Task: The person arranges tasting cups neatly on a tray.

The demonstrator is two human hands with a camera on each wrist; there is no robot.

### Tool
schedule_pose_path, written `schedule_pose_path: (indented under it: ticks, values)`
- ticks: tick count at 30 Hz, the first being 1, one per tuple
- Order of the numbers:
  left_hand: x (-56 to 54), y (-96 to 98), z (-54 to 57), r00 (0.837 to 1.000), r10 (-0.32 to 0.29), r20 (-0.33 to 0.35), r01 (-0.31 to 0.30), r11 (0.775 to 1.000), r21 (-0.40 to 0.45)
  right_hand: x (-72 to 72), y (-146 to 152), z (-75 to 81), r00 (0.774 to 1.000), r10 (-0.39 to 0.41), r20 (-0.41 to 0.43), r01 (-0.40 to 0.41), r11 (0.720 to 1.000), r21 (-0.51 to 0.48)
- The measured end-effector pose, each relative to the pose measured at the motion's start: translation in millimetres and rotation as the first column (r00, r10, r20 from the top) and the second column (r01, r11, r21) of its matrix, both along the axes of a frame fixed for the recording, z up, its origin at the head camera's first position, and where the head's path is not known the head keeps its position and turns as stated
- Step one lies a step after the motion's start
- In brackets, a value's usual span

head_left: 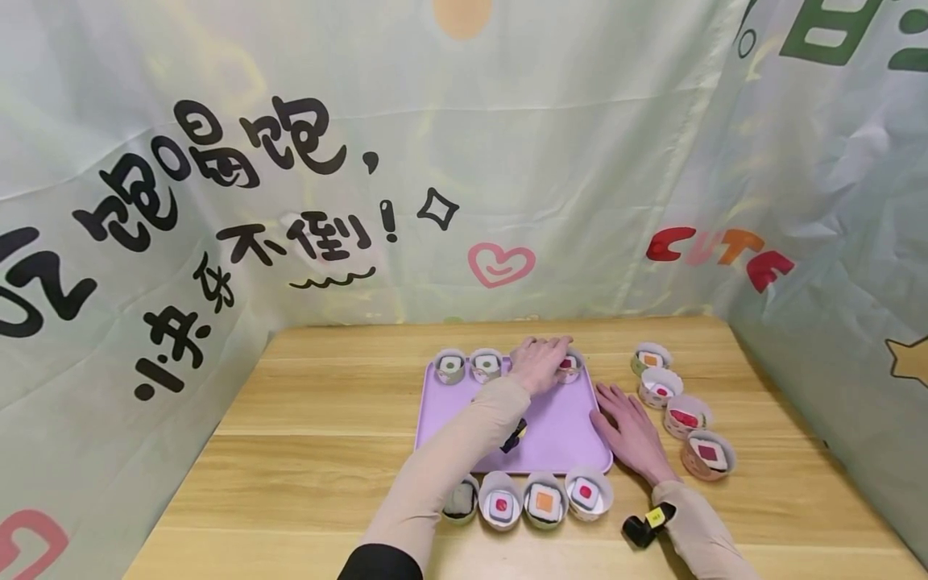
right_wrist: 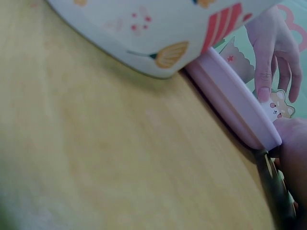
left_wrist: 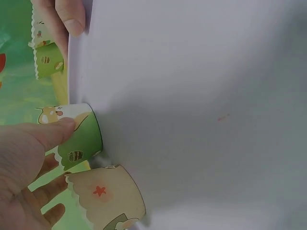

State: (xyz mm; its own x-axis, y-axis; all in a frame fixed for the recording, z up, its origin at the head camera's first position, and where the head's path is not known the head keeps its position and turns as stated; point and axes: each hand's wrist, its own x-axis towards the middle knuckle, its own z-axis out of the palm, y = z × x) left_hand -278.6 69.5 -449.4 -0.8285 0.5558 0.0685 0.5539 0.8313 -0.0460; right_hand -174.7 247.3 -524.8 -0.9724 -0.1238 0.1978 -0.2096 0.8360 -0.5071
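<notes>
My left hand (head_left: pixel 538 364) reaches across the purple tray (head_left: pixel 551 447) to its far edge. There it grips a green paper cup (left_wrist: pixel 79 136) with a dog print, thumb on the near side and fingers behind. A sushi-like piece with a dark red middle shows inside that cup in the head view. Close beside it stands a beige paper cup (left_wrist: pixel 105 196) with a red star, mostly hidden from the head camera by the hand. My right hand (head_left: pixel 632 431) rests flat along the tray's right edge, fingers extended, holding nothing.
Two cups with green-centred pieces, including this left one (head_left: pixel 450 366), stand on the tray's far left. Several filled cups (head_left: pixel 544 501) line the tray's near edge, one partly behind the left sleeve. A slanting row of cups (head_left: pixel 685 417) stands right of my right hand. Printed cloth (head_left: pixel 580 201) encloses the table.
</notes>
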Motion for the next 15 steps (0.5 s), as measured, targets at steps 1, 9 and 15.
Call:
schedule_pose_path:
  ticks: [1, 9, 15]
  values:
    - [0.5, -0.2, 0.0, 1.000, 0.001, 0.001, -0.001, 1.000, 0.001, 0.0, 0.0, 0.2, 1.000, 0.000, 0.000, 0.000, 1.000, -0.001]
    - [3.3, -4.7, 2.0, 0.999, -0.006, 0.038, 0.005, 1.000, 0.018, 1.0, -0.5, 1.7, 1.000, -0.001, 0.005, 0.001, 1.000, -0.002]
    - [3.4, -13.6, 7.0, 0.994, -0.046, 0.101, 0.038, 0.996, 0.081, 0.9, -0.7, 3.2, 1.000, 0.000, 0.000, 0.000, 1.000, -0.006]
